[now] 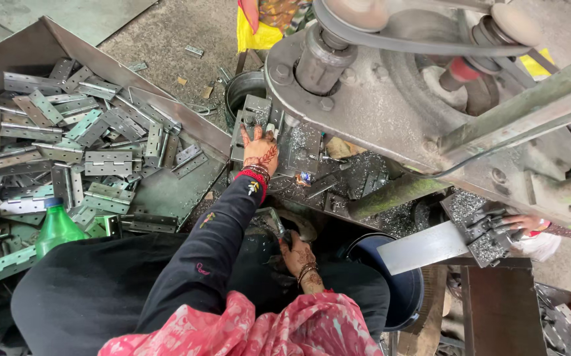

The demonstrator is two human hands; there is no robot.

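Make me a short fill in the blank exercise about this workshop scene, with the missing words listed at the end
1. The left hand presses a metal hinge flat on the bed of the ____.
2. The tray on the person's left is heaped with loose metal ____.
3. The plastic bottle standing by the tray is ____ in colour.
4. The right hand grips a metal ____ down near the lap.

Missing words: machine; hinges; green; handle
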